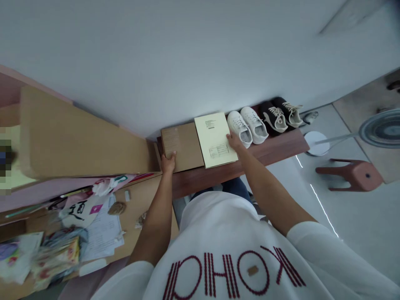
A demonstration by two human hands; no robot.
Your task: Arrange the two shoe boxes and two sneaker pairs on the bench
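A brown cardboard box and a flat pale yellow box with printed labels lie side by side on a reddish-brown wooden shelf against the wall. My left hand grips the brown box at its left front corner, thumb on top. At the right edge of the yellow box my right hand is closed, its fingertips partly hidden. Just right of that hand sits a pair of white sneakers, and beyond them a pair of black sneakers with pale laces.
A tan panel stands left of the shelf. Below it, a desk bears papers, plastic bags and small items. On the right, a red-brown stool and a standing fan occupy the tiled floor.
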